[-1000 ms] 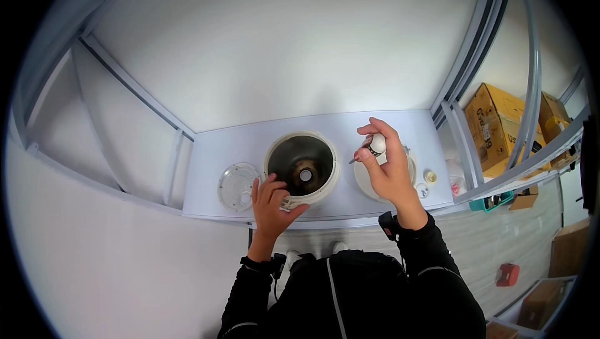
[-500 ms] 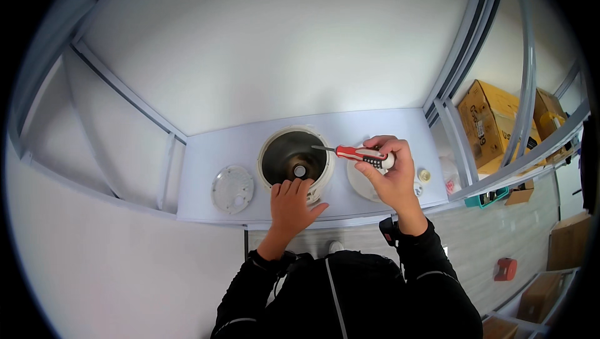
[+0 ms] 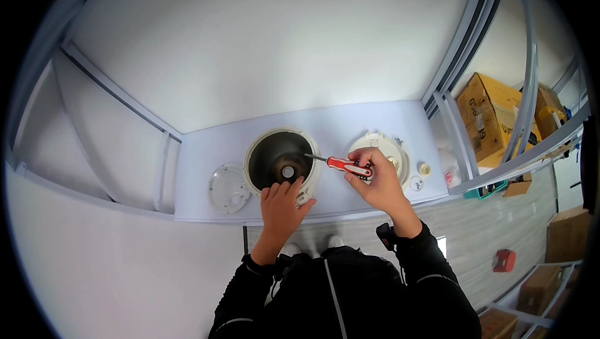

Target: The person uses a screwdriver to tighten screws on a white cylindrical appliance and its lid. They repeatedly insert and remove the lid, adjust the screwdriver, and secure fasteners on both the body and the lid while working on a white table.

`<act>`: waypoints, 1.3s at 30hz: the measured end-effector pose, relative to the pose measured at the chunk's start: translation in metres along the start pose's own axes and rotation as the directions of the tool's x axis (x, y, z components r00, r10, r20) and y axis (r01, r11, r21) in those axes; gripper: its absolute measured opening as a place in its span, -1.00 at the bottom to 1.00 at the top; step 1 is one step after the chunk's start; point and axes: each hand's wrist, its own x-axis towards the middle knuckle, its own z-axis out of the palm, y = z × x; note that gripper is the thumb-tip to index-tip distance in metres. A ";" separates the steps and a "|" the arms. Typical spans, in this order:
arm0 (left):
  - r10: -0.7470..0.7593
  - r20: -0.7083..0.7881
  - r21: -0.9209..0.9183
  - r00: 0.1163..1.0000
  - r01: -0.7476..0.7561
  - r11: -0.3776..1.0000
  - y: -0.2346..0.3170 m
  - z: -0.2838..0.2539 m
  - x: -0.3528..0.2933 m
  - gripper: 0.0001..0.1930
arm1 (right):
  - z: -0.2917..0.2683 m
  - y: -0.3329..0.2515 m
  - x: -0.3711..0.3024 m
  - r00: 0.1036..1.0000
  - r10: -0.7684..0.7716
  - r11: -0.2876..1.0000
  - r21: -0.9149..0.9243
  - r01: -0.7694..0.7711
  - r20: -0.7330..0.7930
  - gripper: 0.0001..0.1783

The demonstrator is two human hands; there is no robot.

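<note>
on the tabletop [image 3: 185,170], a pale round plate [image 3: 226,184] is lying at left. next, a rice cooker body [image 3: 270,161] is standing open; the left grip [image 3: 281,209] is resting, unclenched, on its near side. a red-and-white screwdriver [image 3: 342,165] is pointing left over it, and the right grip [image 3: 384,184] is grasping it. a white lid [image 3: 389,144] is lying farther right.

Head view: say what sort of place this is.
Likely a repair or assembly workshop: a red-and-white screwdriver, a white-rimmed round pot with dark interior, and yellow-brown cardboard boxes right of the pale flat worktable.
</note>
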 end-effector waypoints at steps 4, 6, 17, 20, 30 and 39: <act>0.004 -0.031 0.006 1.000 -0.003 1.000 -0.015 0.000 -0.005 -0.33 | 0.011 -0.014 -0.006 0.976 0.202 0.977 -0.090 -0.194 0.078 -0.55; 0.048 -0.053 0.003 0.997 -0.048 0.999 -0.028 -0.001 -0.005 -0.31 | 0.018 -0.015 -0.010 0.948 0.271 0.949 -0.208 -0.235 0.165 -0.50; 0.224 -0.292 -0.329 0.930 -0.317 0.889 -0.053 -0.028 -0.005 -0.47 | 0.058 -0.044 -0.062 0.982 0.189 0.900 -0.405 -0.162 0.026 -0.45; 0.224 -0.342 -0.472 0.913 -0.373 0.799 -0.059 -0.028 -0.024 -0.65 | 0.070 -0.049 -0.088 0.988 0.150 0.898 -0.414 -0.148 -0.028 -0.45; -0.002 0.377 -0.762 0.926 0.311 0.568 -0.062 0.031 -0.066 -0.78 | 0.086 -0.075 -0.156 0.976 0.216 0.834 -0.516 -0.197 -0.024 -0.47; 0.062 0.366 -0.755 0.928 0.258 0.603 -0.078 0.045 -0.059 -0.70 | 0.105 -0.081 -0.170 0.976 0.199 0.816 -0.536 -0.215 -0.088 -0.48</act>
